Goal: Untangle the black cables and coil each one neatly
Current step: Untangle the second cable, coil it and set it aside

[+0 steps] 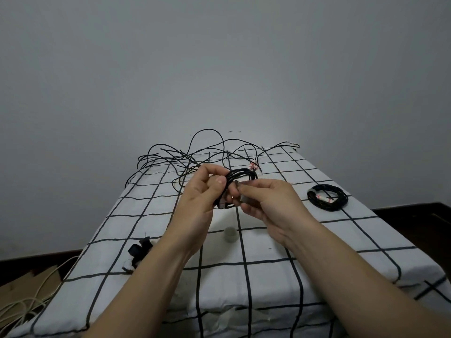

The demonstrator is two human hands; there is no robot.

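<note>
A small coil (241, 174) of black cable is held in the air over the checked surface (268, 267). The left hand (199, 191) grips it, fingers curled round the loops. The right hand (267, 201) pinches what looks like a strip of tape (238, 187) against it. The step in hand seems to be binding this coil.

Right of the coil, a finished bundle (327, 197) lies flat. Beyond the coil, a loose tangle (195, 156) waits. Below the coil sits a tape roll (230, 234).

Next, the strip probably needs wrapping snugly round the loops while the left hand keeps them together.
</note>
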